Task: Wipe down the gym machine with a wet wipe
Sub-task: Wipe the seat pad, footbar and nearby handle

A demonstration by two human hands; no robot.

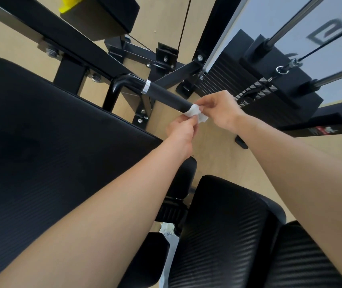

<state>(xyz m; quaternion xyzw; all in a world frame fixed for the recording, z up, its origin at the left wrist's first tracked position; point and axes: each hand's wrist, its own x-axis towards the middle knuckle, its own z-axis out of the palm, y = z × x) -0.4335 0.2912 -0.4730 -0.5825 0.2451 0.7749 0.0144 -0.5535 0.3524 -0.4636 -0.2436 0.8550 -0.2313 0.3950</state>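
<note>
Seen from the head camera, looking steeply down: a small, crumpled white wipe [195, 113] sits at the free end of a black handle [170, 96] on a gym machine, near the middle of the view. It overlaps the tip of the handle and is caught between both hands. The left hand [181, 132] is just below it, and the right hand [222, 110] is just to its right.

The handle runs up and to the left to a shiny metal ring [145, 86], then bends down into the black frame. A large black pad [51, 152] fills the left side, its edge close under the left forearm. Two ribbed black seat pads [228, 225] lie at the lower right, between the two forearms. Behind the right hand stands a weight stack [270, 96] with chrome rods [290, 19] rising from it. A black block [103, 15] with a yellow patch hangs at the top left. The floor [218, 159] is pale wood. Nothing lies between the hands and the handle's end.

The left hand's thumb and fingertips are curled in, pinching the wipe's lower edge. The right hand's fingers are bent in too, pinching the wipe's right side. Both forearms are bare.
</note>
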